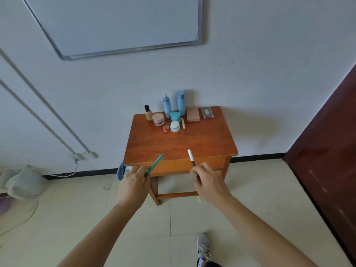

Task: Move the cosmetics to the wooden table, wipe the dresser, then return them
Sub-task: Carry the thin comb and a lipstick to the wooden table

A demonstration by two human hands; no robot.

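The left hand [133, 183] pinches a teal stick [155, 164] aimed at 1 o'clock, the right hand [208, 183] a brown pencil [191, 158] at 11, with the wooden table [173, 145] at 12, equally near both.

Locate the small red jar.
Head view: the small red jar sits back left on the wooden table, beside the white-lidded jar, in front of the powder jar.

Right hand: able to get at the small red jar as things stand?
Probably not yet: the right hand pinches a brown pencil, short of the table. The small red jar stands far back, though the bare tabletop leaves the way free.
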